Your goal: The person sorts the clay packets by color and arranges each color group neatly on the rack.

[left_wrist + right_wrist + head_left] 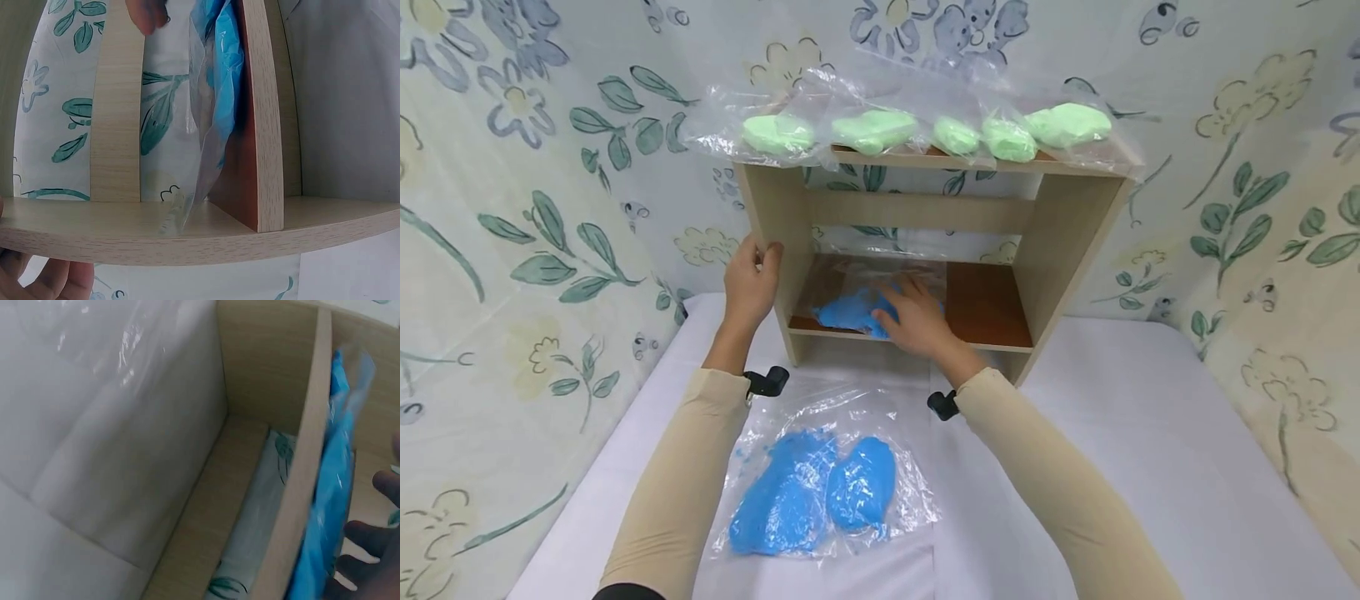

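Observation:
A small wooden shelf unit [1078, 242] with a brown inner board [988, 304] stands on the white-covered table. My left hand [752, 283] grips the front edge of its left side panel [782, 225]; the fingers [59, 281] show on the outer side in the left wrist view. On the inner board lies a clear plastic bag with a soft blue mass [847, 311] inside. Over the right part of this bag, my right hand [917, 317] rests with its fingers spread. Seen from the right wrist, the fingers [369, 537] are close beside the blue bag [328, 487].
Several light green lumps [872, 131] in clear bags line the top board. On the table [1150, 433] in front of the unit lies another clear bag with two blue masses [861, 483]. Floral cloth [587, 250] hangs behind and at both sides.

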Demonstrator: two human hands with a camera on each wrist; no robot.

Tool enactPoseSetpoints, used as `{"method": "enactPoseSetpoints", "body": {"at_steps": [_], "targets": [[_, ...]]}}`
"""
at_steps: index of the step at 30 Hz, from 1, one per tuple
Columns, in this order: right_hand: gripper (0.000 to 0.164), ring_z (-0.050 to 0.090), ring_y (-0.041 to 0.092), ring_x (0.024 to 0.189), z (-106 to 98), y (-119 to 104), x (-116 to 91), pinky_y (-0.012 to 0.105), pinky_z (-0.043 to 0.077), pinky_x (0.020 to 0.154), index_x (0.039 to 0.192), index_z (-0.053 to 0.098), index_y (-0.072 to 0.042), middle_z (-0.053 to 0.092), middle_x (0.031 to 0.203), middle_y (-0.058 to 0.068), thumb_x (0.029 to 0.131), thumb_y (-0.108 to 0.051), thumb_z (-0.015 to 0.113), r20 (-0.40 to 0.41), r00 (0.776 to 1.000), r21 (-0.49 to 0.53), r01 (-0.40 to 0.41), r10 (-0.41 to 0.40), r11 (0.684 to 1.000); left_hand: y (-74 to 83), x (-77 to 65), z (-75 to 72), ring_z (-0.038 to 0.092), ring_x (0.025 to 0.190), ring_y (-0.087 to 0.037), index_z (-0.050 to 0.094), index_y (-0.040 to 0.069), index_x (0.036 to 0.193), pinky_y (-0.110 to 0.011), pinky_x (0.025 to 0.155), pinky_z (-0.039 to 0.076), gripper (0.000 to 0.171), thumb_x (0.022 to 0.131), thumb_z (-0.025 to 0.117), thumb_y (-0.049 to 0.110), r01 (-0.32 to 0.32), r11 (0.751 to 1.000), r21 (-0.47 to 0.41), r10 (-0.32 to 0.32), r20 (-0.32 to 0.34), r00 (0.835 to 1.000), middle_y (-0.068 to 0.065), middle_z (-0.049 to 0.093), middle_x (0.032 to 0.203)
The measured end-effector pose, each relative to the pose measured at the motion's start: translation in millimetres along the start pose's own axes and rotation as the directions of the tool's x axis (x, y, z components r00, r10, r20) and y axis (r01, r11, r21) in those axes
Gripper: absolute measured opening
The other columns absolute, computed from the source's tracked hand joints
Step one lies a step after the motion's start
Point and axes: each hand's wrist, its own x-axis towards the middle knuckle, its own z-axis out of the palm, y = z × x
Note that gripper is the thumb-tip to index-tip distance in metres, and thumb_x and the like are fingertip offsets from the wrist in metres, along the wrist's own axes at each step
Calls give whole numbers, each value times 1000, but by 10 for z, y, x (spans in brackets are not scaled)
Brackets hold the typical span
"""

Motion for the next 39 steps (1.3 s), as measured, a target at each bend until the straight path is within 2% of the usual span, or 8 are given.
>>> {"method": "enactPoseSetpoints", "body": {"at_steps": [3, 6, 8, 11, 17, 27, 35, 39], "targets": [[58, 17, 44, 153, 93, -44, 34, 68, 19, 121, 156, 33, -19, 26, 164, 16, 104, -45, 40, 131, 991, -41, 10, -5, 999, -6, 14, -8, 63, 108, -35, 56, 7, 133, -50, 86, 58, 38, 102, 48, 28, -1, 1000, -3, 1, -3, 1000, -19, 63, 128], [59, 16, 37, 155, 160, -47, 71, 64, 19, 122, 156, 31, -23, 25, 166, 8, 104, -50, 37, 187, 982, -143, 5, 22, 990, -10, 19, -13, 62, 108, -35, 57, 5, 132, -49, 86, 57, 38, 102, 49, 27, -8, 1000, -4, 8, 5, 1000, -19, 63, 128], [60, 17, 36, 155, 195, -48, 101, 62, 20, 123, 156, 33, -22, 27, 165, 6, 103, -51, 38, 182, 983, -202, 16, 22, 979, -9, 18, -22, 62, 107, -36, 57, 5, 131, -49, 86, 57, 37, 101, 49, 26, -6, 1000, -3, 6, -1, 1000, -20, 63, 127], [61, 19, 36, 154, 225, -59, 123, 62, 22, 122, 155, 35, -21, 29, 165, 6, 103, -51, 40, 174, 985, -230, 29, 12, 973, -1, 11, -27, 63, 107, -36, 58, 4, 129, -50, 86, 56, 36, 101, 50, 25, -7, 1000, -8, 7, -15, 1000, -20, 64, 126], [68, 17, 37, 154, 254, -74, 112, 63, 20, 122, 155, 33, -21, 28, 165, 5, 99, -58, 43, 170, 985, -230, 27, 13, 973, -6, 14, -10, 63, 108, -36, 57, 6, 132, -51, 86, 58, 37, 102, 48, 26, -24, 1000, -3, 24, -9, 1000, -19, 63, 129], [69, 23, 37, 153, 319, -175, 161, 63, 23, 122, 153, 40, -21, 37, 161, 2, 95, -57, 52, 165, 984, -228, 100, -63, 968, 3, 3, -16, 64, 110, -35, 56, 6, 132, -53, 87, 60, 38, 102, 48, 29, -6, 1000, 12, 6, -15, 1000, -19, 63, 130], [70, 27, 36, 151, 353, -210, 160, 63, 25, 120, 150, 44, -18, 42, 158, 3, 93, -57, 56, 112, 992, -213, 84, -61, 973, 5, -4, -17, 64, 113, -36, 54, 8, 136, -53, 88, 60, 40, 103, 46, 30, -2, 1000, 22, 2, -1, 1000, -18, 61, 133], [72, 29, 35, 150, 350, -207, 145, 65, 27, 117, 150, 44, -17, 43, 157, 4, 93, -61, 54, 95, 994, -216, 79, -59, 973, 5, -2, -18, 64, 114, -35, 53, 8, 136, -53, 89, 60, 41, 102, 47, 30, 8, 1000, 27, -8, 3, 1000, -18, 61, 132]]}}
